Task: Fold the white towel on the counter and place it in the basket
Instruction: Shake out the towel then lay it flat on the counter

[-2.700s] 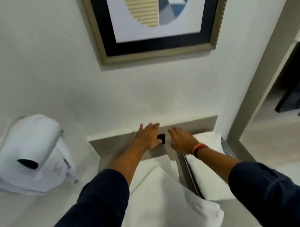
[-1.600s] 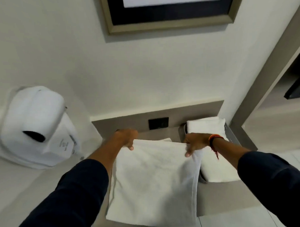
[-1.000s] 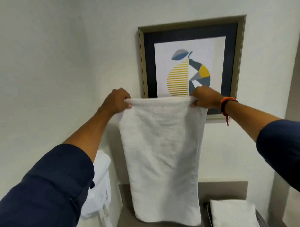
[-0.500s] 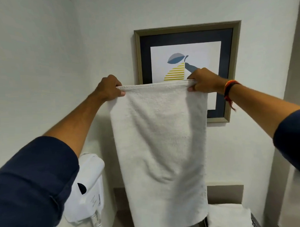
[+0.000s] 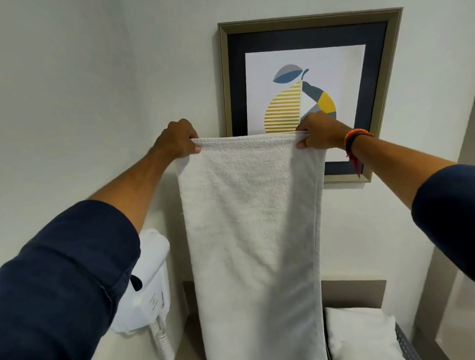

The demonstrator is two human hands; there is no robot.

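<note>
The white towel [image 5: 253, 233] hangs full length in the air in front of the wall, its lower end running out of the bottom of the view. My left hand [image 5: 177, 140] pinches its top left corner and my right hand [image 5: 321, 133] pinches its top right corner, so the top edge is stretched level. At the bottom right stands the grey basket [image 5: 406, 343], with a folded white towel [image 5: 363, 334] lying inside it. The counter [image 5: 187, 348] shows as a narrow strip beside the hanging towel.
A framed pear picture [image 5: 306, 94] hangs on the wall behind my hands. A white wall-mounted hair dryer [image 5: 150, 288] with a coiled cord sits at the lower left. A grey backsplash [image 5: 353, 293] runs behind the basket, and a wall edge rises at far right.
Both hands took the towel off the counter by its far corners and raised it until it hangs long. In the last half second the hands and top edge sank slightly against the picture.
</note>
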